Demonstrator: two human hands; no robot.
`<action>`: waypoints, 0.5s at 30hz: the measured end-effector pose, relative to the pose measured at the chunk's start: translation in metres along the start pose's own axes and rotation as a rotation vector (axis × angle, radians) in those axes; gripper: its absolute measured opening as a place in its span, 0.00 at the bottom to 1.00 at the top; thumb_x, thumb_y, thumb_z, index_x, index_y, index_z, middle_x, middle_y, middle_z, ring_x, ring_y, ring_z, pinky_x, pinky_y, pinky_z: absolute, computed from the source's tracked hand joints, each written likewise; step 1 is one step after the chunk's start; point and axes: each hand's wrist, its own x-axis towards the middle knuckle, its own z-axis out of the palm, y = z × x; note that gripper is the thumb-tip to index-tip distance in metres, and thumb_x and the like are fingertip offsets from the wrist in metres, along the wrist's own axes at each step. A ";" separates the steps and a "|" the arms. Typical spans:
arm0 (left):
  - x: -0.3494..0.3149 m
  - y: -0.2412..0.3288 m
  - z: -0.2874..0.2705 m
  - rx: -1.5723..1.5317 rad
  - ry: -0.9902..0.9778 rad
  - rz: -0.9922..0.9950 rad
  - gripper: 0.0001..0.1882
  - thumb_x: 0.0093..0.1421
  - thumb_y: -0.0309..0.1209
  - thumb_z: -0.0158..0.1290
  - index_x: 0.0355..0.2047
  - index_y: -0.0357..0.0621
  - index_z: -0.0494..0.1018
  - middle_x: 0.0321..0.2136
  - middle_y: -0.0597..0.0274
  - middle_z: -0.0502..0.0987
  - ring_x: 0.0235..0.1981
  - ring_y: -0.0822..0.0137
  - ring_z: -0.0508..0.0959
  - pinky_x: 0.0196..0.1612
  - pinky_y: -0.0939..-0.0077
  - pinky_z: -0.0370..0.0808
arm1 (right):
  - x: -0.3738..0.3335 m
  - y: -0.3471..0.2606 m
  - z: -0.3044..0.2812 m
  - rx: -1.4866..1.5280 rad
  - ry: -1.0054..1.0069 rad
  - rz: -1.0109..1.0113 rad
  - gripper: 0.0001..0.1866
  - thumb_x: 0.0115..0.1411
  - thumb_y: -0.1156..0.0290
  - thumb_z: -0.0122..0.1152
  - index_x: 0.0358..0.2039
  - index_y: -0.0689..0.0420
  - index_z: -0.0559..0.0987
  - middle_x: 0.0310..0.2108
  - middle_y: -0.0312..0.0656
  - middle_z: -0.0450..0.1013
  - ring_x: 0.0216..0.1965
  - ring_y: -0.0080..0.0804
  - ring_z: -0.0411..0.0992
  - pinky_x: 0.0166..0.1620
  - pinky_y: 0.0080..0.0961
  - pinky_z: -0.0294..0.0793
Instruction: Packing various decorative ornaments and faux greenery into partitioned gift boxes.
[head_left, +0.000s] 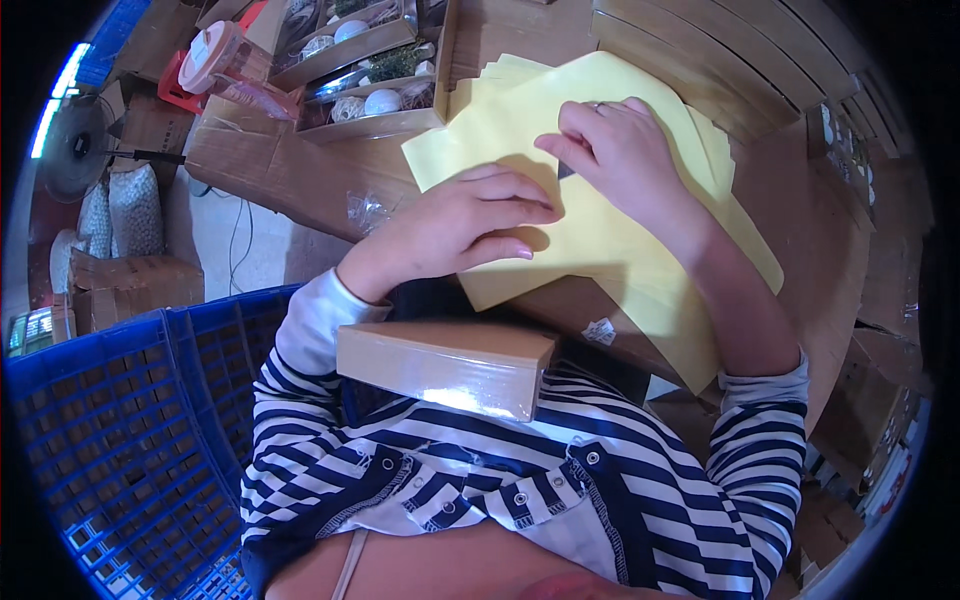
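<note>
Yellow sheets (590, 240) lie fanned out in an uneven pile on the cardboard-covered table. Over their left part is my left hand (460, 222), its fingers loosely bent, the thumb apart and nothing seen in it. Farther back, my right hand (622, 150) rests on or just above the sheets, fingers curled and thumb held away from them. A small dark patch (566, 170) shows between the two hands; I cannot tell what it is. A brown box (440, 370) with a shiny clear front sits at my lap, below my left wrist, touched by neither hand.
Open boxes (375, 100) with white balls and moss stand at the back left, beside a pink-lidded plastic jar (212, 55). Stacked brown boxes (710, 60) line the back right. A blue crate (120, 420) stands at my left. A small white label (599, 331) lies near the table's front edge.
</note>
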 end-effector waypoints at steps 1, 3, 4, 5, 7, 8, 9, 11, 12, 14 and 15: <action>0.000 0.001 -0.001 0.000 -0.001 0.002 0.19 0.59 0.41 0.61 0.46 0.42 0.78 0.45 0.55 0.76 0.49 0.52 0.74 0.54 0.64 0.72 | -0.002 -0.002 -0.005 0.000 0.017 -0.048 0.18 0.61 0.52 0.63 0.23 0.52 0.75 0.19 0.36 0.73 0.26 0.37 0.74 0.38 0.35 0.64; -0.002 0.005 -0.007 0.203 0.023 -0.156 0.21 0.56 0.47 0.63 0.41 0.45 0.77 0.40 0.57 0.74 0.43 0.52 0.73 0.50 0.61 0.70 | -0.005 -0.006 -0.007 0.001 0.033 -0.094 0.18 0.59 0.54 0.65 0.23 0.52 0.73 0.18 0.36 0.71 0.25 0.37 0.72 0.36 0.34 0.65; -0.003 0.002 -0.002 0.215 0.079 -0.192 0.23 0.53 0.50 0.65 0.39 0.48 0.74 0.37 0.57 0.72 0.41 0.52 0.72 0.49 0.60 0.68 | -0.006 -0.007 -0.005 -0.017 0.046 -0.105 0.18 0.59 0.54 0.66 0.22 0.52 0.73 0.18 0.36 0.71 0.25 0.37 0.72 0.35 0.34 0.65; -0.003 0.004 -0.001 0.213 0.076 -0.192 0.23 0.53 0.50 0.65 0.39 0.48 0.74 0.37 0.57 0.72 0.41 0.52 0.72 0.49 0.60 0.68 | -0.007 -0.010 -0.003 -0.036 0.058 -0.117 0.19 0.58 0.54 0.67 0.21 0.52 0.73 0.18 0.35 0.71 0.25 0.36 0.72 0.34 0.33 0.66; -0.004 0.007 0.001 0.222 0.098 -0.259 0.25 0.51 0.50 0.66 0.41 0.49 0.74 0.38 0.58 0.72 0.43 0.52 0.72 0.50 0.60 0.68 | -0.009 -0.016 0.001 -0.047 0.071 -0.106 0.19 0.58 0.53 0.67 0.21 0.52 0.73 0.18 0.36 0.71 0.25 0.36 0.72 0.34 0.33 0.67; -0.004 0.007 0.002 0.220 0.096 -0.263 0.25 0.51 0.50 0.66 0.41 0.49 0.74 0.38 0.58 0.72 0.43 0.52 0.72 0.50 0.60 0.68 | -0.010 -0.019 0.002 -0.064 0.085 -0.096 0.18 0.57 0.53 0.67 0.21 0.52 0.74 0.19 0.36 0.70 0.25 0.35 0.73 0.33 0.33 0.68; -0.005 0.007 0.004 0.217 0.143 -0.246 0.25 0.51 0.50 0.67 0.42 0.49 0.75 0.38 0.58 0.72 0.42 0.52 0.71 0.49 0.61 0.68 | -0.010 -0.021 0.002 -0.060 0.082 -0.095 0.18 0.57 0.53 0.67 0.21 0.52 0.74 0.19 0.36 0.70 0.25 0.35 0.73 0.33 0.33 0.68; -0.005 0.007 0.006 0.212 0.191 -0.233 0.25 0.50 0.49 0.68 0.42 0.49 0.75 0.38 0.58 0.72 0.42 0.52 0.71 0.49 0.61 0.68 | -0.009 -0.024 0.000 -0.146 0.080 -0.089 0.17 0.58 0.52 0.64 0.24 0.52 0.78 0.21 0.37 0.74 0.26 0.36 0.76 0.34 0.32 0.70; -0.005 0.007 0.006 0.196 0.213 -0.261 0.25 0.50 0.49 0.68 0.42 0.49 0.76 0.38 0.58 0.72 0.42 0.53 0.71 0.48 0.62 0.69 | -0.009 -0.024 0.001 -0.146 0.078 -0.087 0.17 0.58 0.52 0.64 0.24 0.52 0.78 0.21 0.37 0.74 0.26 0.36 0.76 0.34 0.32 0.70; -0.003 0.007 0.007 0.178 0.235 -0.289 0.25 0.50 0.49 0.68 0.42 0.49 0.77 0.38 0.59 0.72 0.41 0.54 0.72 0.48 0.62 0.69 | -0.010 -0.022 0.003 -0.150 0.074 -0.105 0.17 0.59 0.53 0.64 0.25 0.53 0.78 0.23 0.38 0.74 0.26 0.37 0.75 0.32 0.31 0.71; -0.003 0.008 0.008 0.174 0.229 -0.315 0.24 0.50 0.48 0.69 0.41 0.49 0.77 0.37 0.59 0.72 0.41 0.54 0.72 0.47 0.63 0.69 | -0.011 -0.023 0.004 -0.149 0.073 -0.103 0.17 0.59 0.53 0.64 0.25 0.53 0.78 0.23 0.38 0.74 0.26 0.37 0.75 0.32 0.31 0.71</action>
